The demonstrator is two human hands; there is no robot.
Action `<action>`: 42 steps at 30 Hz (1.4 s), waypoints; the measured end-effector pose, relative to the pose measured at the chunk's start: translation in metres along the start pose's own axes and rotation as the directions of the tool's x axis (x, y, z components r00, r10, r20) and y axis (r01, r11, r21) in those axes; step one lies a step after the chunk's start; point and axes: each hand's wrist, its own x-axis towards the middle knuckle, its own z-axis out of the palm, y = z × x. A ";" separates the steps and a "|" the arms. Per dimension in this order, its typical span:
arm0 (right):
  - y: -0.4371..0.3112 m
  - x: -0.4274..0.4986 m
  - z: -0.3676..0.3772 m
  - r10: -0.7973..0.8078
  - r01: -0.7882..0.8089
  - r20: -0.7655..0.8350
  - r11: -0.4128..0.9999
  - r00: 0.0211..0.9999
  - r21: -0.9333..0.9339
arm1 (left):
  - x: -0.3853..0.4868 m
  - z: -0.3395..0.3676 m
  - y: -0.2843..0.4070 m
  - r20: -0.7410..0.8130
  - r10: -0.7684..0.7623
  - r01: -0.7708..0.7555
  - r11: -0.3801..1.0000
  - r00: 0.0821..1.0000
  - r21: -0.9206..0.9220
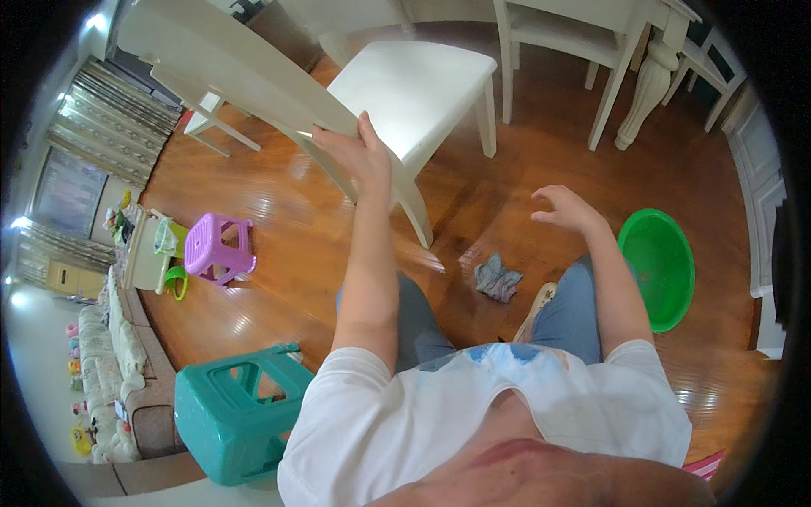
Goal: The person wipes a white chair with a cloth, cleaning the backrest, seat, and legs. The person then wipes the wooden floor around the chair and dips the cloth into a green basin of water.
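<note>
A white wooden chair (412, 89) stands before me, its curved backrest (266, 70) turned towards me. My left hand (364, 155) grips the edge of that backrest, thumb up and fingers wrapped over the wood. Away to the right, my right hand (565, 208) hangs in the air with its fingers apart and nothing in them. On the wooden floor below it lies a crumpled grey-blue cloth (498, 279), close to my shoe (540, 307). Beside my right forearm sits a round green plastic basin (665, 272), partly hidden by the arm and knee.
At the left are a teal plastic stool (215, 412) and a purple plastic stool (206, 244). A second white chair (570, 38) stands by a turned table leg (649, 89) at the back. A sofa (149, 380) lines the far left; a white panelled door (757, 177) is at the right.
</note>
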 end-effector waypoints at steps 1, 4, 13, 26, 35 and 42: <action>0.000 0.002 0.001 0.021 -0.021 0.040 1.000 0.999 0.008 | -0.001 -0.002 -0.007 0.007 0.037 -0.036 0.999 0.999 -0.024; 0.002 0.016 0.003 0.065 -0.075 0.200 0.996 0.978 0.045 | -0.007 -0.020 -0.032 0.199 0.077 -0.010 0.947 0.977 -0.322; 0.005 0.033 0.013 0.037 -0.053 0.118 0.988 0.992 0.142 | -0.027 -0.110 -0.073 0.201 -0.145 0.156 0.987 0.969 -0.038; -0.059 0.108 0.130 -0.033 -0.016 0.166 0.958 0.986 0.288 | 0.004 -0.114 0.010 0.174 -0.109 0.153 0.953 0.979 -0.263; -0.122 0.147 0.190 0.116 -0.138 0.075 0.805 0.990 0.577 | 0.074 -0.043 0.005 0.033 0.284 -0.285 0.958 0.958 0.018; -0.117 0.167 0.189 0.166 -0.027 -0.175 0.795 0.970 0.606 | 0.077 -0.011 0.006 -0.170 0.364 -0.356 0.932 0.916 0.073</action>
